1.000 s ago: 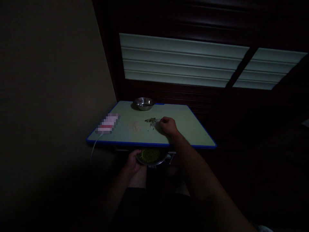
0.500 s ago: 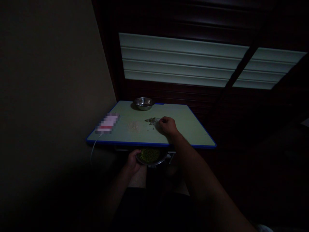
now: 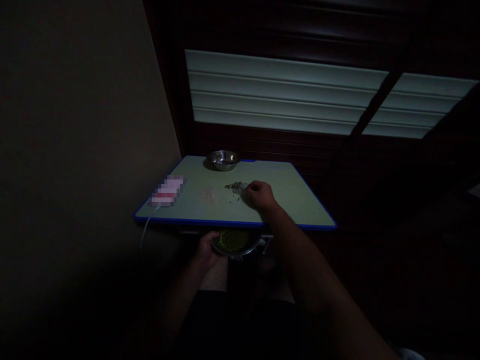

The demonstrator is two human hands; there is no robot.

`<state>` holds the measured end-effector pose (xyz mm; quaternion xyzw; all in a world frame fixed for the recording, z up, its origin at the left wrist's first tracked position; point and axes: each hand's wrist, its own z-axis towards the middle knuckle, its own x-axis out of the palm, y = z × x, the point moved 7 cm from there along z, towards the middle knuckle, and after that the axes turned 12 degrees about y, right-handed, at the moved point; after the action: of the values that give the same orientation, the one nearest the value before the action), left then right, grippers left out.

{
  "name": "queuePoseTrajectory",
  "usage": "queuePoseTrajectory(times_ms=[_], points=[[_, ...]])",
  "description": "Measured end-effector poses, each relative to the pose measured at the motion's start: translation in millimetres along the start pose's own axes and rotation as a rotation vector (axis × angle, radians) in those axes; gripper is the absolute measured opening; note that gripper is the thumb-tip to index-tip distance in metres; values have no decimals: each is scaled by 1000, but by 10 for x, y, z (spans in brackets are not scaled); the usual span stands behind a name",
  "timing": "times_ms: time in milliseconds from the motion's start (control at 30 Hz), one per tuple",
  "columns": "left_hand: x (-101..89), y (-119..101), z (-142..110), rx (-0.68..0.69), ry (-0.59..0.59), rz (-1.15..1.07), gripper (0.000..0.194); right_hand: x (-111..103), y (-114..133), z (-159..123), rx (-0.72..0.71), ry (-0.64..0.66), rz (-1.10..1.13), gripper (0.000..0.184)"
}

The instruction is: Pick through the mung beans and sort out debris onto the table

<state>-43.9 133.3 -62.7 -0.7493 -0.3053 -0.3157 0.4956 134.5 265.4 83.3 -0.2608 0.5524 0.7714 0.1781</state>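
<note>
My left hand (image 3: 207, 248) grips the left rim of a metal bowl (image 3: 245, 252) below the table's front edge, thumb over the rim. Small green beans or grains (image 3: 231, 240) lie inside it. Above the tabletop, my right hand (image 3: 260, 194) has its fingers pinched on a small see-through piece (image 3: 242, 189), whose kind is too dim to make out. That piece reaches left into a little pile of dark green grains (image 3: 234, 185), with a few strays just below it. Left of the pile is a thin scatter of pale grains (image 3: 207, 196).
A second metal bowl (image 3: 223, 161) stands at the back of the blue-edged table (image 3: 292, 212). On the left lies a blurred-out phone-like object (image 3: 167, 191) with a white cable (image 3: 145, 227) hanging over the front edge. Behind stand dark panels with pale slats (image 3: 277, 95).
Very little differs. The see-through piece at my right fingertips has shifted slightly against the dark green pile; my left hand and the bowl keep their place.
</note>
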Motion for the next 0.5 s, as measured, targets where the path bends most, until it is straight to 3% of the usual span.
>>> queuePoseTrajectory(times_ms=[200, 500], points=[[15, 2, -11, 4, 16, -22, 31, -61, -4, -17, 30, -68, -49, 14], [44, -17, -34, 15, -15, 8, 22, 1, 25, 8, -72, -8, 5, 15]])
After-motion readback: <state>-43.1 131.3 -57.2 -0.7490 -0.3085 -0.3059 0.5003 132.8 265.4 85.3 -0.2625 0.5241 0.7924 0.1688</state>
